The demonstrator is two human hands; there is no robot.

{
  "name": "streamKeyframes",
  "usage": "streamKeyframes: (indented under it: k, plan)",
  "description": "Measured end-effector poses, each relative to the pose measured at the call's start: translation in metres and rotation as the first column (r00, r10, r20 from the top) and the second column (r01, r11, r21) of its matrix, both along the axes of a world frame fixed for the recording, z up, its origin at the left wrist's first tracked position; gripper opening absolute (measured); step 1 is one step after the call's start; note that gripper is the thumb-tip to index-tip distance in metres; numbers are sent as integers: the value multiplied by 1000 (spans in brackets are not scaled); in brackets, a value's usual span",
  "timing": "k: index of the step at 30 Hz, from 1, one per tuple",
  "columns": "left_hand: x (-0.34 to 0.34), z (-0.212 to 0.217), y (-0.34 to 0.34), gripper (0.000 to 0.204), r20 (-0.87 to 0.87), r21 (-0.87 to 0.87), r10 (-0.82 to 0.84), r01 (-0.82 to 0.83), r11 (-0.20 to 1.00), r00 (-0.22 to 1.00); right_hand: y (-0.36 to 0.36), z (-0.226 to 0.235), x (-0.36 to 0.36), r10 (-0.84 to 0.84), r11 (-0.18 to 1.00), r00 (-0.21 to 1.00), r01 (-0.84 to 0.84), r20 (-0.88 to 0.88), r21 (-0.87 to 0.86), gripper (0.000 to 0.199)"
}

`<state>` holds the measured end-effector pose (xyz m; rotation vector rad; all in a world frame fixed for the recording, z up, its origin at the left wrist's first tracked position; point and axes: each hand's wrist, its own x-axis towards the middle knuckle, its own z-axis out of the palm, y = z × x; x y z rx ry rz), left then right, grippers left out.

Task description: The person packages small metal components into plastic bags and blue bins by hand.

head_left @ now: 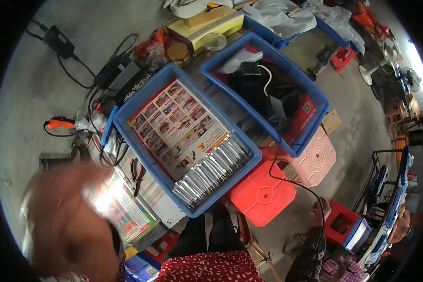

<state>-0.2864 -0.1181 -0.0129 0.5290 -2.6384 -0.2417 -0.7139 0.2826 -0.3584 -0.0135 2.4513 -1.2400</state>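
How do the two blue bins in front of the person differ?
The near blue bin holds a colourful printed sheet and a row of silvery packets; the far blue bin holds dark devices, a white cable and red packaging. Both are rectangular, open-topped and set at an angle.

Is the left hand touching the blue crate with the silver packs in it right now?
Apart. In the head view the blurred left hand is raised at lower left, over a colourful printed sheet; pliers and pale surface show between it and the blue crate.
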Motion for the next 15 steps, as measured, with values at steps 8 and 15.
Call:
streamKeyframes:
  k: [8,15]
  plan:
    - [-105,-177,-87,34,-196,695,380,-145,704,904,-179,32,-18,393,868,907,-312,150,-388,42]
    - [-166,-254,-125,39,-89,469,378,-296,832,921,-223,24,-55,505,812,863,-472,8,-343,43]
